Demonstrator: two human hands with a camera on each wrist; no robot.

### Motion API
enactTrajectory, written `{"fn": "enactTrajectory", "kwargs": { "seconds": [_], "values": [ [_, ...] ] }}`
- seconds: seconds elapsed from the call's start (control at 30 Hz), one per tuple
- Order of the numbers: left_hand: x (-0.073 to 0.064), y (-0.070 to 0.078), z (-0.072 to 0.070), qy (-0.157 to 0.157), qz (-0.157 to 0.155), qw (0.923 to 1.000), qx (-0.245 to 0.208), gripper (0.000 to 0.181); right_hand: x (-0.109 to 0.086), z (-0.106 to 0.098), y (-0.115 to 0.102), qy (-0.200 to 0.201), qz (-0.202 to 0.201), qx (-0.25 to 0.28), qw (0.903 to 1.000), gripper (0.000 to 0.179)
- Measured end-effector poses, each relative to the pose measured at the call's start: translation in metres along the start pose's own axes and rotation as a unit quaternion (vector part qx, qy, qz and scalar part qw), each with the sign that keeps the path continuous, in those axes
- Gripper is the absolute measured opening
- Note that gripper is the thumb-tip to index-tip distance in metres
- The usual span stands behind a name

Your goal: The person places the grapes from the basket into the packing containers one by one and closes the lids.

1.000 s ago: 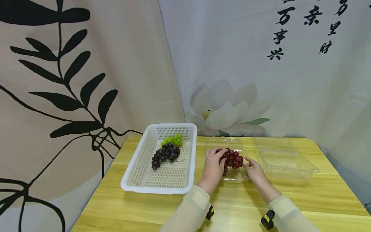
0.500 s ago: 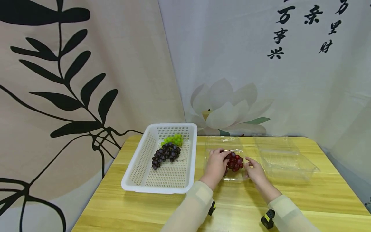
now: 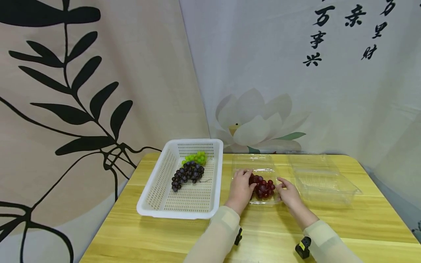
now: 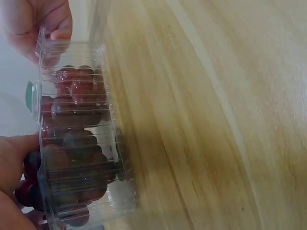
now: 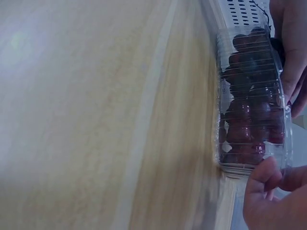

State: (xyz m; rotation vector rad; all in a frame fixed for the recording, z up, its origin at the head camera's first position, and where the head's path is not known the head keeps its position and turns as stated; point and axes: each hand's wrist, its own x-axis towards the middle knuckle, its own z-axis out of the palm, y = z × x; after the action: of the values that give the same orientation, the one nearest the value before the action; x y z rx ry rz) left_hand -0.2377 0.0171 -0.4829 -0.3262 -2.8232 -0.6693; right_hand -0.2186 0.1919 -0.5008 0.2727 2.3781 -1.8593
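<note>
A bunch of red grapes (image 3: pixel 263 188) lies in a clear plastic clamshell box (image 5: pixel 249 163) with its lid folded back. My left hand (image 3: pixel 240 190) is at the box's left side, thumb and fingers around grapes at that end of the bunch. In the left wrist view, a few dark grapes (image 4: pixel 31 165) show between the thumb and fingers, above the rim. Thumb and fingers of my right hand (image 3: pixel 289 193) pinch the box's right rim, as the right wrist view shows closely. The left fingertips are partly hidden.
Left of the box, a white perforated basket (image 3: pixel 179 215) holds black grapes (image 3: pixel 187 175) and green grapes (image 3: pixel 198 157). A second clear box (image 3: pixel 329 186) stands with its lid up on the right. Behind the wooden table (image 3: pixel 279 233) hangs a printed cloth (image 3: pixel 148 73).
The red grapes have settled lower and nearer the front of the box. My left hand has drawn back leftward, its fingers no longer stretched over the bunch. My right hand stays on the rim.
</note>
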Motion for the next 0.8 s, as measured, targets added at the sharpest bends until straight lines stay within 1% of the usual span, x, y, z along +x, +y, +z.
{"fn": "enactTrajectory", "kwargs": {
  "seconds": [0.13, 0.27, 0.33, 0.5, 0.6, 0.67, 0.8],
  "values": [
    [-0.003, -0.003, 0.000, -0.005, -0.015, 0.9999, 0.007, 0.050, 0.000, 0.001, 0.000, 0.000, 0.003, 0.000, 1.0000, 0.047],
    [-0.008, -0.004, -0.002, 0.003, -0.039, 0.9992, -0.001, 0.044, -0.001, 0.000, -0.001, 0.000, 0.004, -0.008, 1.0000, 0.048],
    [-0.010, -0.004, -0.005, 0.011, -0.045, 0.9989, -0.009, 0.040, -0.001, -0.001, -0.001, -0.001, 0.002, -0.013, 0.9999, 0.047],
    [-0.020, -0.006, -0.008, 0.028, -0.037, 0.9987, -0.020, 0.035, 0.000, -0.002, -0.002, -0.004, 0.001, -0.013, 0.9999, 0.047],
    [-0.028, -0.008, -0.008, 0.033, -0.037, 0.9985, -0.021, 0.035, 0.000, -0.002, -0.001, -0.007, 0.003, -0.010, 0.9999, 0.047],
    [-0.034, -0.008, -0.008, 0.038, -0.036, 0.9984, -0.022, 0.036, 0.000, -0.002, -0.001, -0.009, 0.004, -0.007, 0.9999, 0.048],
    [-0.043, -0.008, -0.008, 0.034, -0.034, 0.9988, -0.012, 0.044, -0.001, -0.001, 0.000, -0.007, 0.006, 0.000, 1.0000, 0.048]
  ]
}}
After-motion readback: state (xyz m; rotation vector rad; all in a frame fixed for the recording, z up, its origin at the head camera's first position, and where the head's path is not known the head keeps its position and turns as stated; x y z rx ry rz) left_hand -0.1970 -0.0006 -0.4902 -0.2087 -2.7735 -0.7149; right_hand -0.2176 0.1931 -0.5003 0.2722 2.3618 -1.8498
